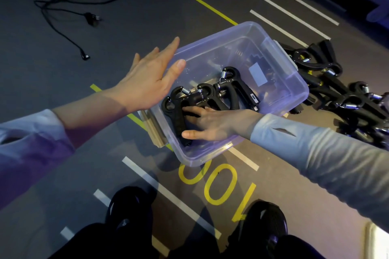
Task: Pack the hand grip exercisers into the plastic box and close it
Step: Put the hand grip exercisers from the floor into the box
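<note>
Reaching into the plastic box (280, 82), the right hand (212, 123) is seen with fingers laid on a black exerciser (179, 115) at the box's near-left corner; whether it is gripped or only pressed cannot be told. The left hand (151, 78) is held flat and open against the box's left wall. Three exercisers (229, 90) are packed inside; a pile (341, 94) waits just right of the box. Springs and handles could be snagged together, so that the lid is later blocked. No lid can be clearly identified, and the pile is cut off at the frame edge.
</note>
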